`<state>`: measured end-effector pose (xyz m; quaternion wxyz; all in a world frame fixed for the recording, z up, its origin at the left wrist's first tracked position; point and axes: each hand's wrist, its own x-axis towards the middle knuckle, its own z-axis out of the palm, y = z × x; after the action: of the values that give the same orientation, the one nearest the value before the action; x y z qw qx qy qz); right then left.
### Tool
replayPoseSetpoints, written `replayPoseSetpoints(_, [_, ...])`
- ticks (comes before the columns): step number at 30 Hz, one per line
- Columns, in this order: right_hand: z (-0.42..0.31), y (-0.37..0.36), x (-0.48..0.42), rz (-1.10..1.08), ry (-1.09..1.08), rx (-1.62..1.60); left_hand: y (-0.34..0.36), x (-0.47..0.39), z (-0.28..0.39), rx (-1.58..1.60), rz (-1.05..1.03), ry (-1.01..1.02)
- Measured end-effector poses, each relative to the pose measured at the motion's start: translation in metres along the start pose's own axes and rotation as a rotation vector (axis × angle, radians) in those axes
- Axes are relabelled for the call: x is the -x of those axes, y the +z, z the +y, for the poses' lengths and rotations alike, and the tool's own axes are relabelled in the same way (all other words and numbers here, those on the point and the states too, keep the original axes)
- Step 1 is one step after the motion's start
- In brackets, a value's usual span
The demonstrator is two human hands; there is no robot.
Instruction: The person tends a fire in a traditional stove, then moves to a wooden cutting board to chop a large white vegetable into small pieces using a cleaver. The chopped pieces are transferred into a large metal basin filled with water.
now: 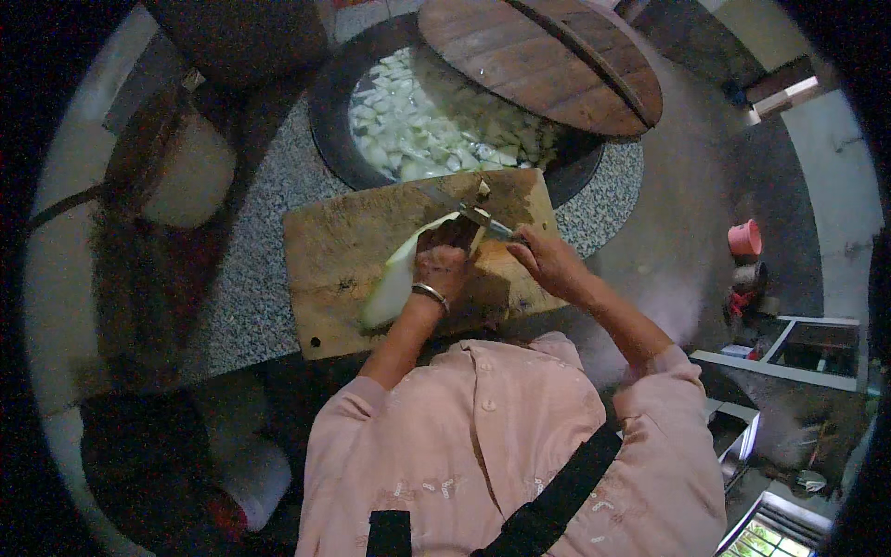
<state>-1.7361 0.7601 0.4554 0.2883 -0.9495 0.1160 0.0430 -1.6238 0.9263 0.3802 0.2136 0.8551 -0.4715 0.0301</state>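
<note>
On a wooden cutting board (327, 257) lies a long pale-green piece of gourd or melon (390, 292). My left hand (443, 268), with a metal bangle at its wrist, presses on the far part of this piece. My right hand (546, 259) grips the handle of a kitchen knife (498, 226), whose blade points to the upper left across the far end of the piece. A small pale scrap (484, 186) rests near the board's far edge. Past the board, a large wok (334, 139) holds many pale chopped chunks (411, 132) in liquid.
A round wooden lid (543, 63) partly covers the wok. Speckled stone counter (257, 278) surrounds it. A pale rounded vessel (191, 174) stands at the left in shadow. Farther right are a pink bucket (745, 238) and a white-framed cabinet or window (779, 351).
</note>
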Motion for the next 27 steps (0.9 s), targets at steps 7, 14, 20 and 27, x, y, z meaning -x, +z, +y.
replayPoseSetpoints(7, [-0.016, -0.019, 0.027, -0.112, 0.149, 0.091, -0.007, -0.001, 0.008, 0.014, -0.242, -0.108])
replayPoseSetpoints(14, [0.022, 0.043, -0.053, 0.017, 0.078, -0.045, -0.011, -0.007, 0.017, 0.053, 0.197, 0.004])
replayPoseSetpoints(20, [0.013, -0.002, -0.039, -0.048, 0.016, -0.052, -0.010, -0.021, 0.006, -0.018, 0.097, -0.117])
replayPoseSetpoints(27, [-0.011, -0.035, 0.006, -0.151, 0.102, 0.117, 0.013, -0.016, -0.002, 0.011, 0.305, -0.010])
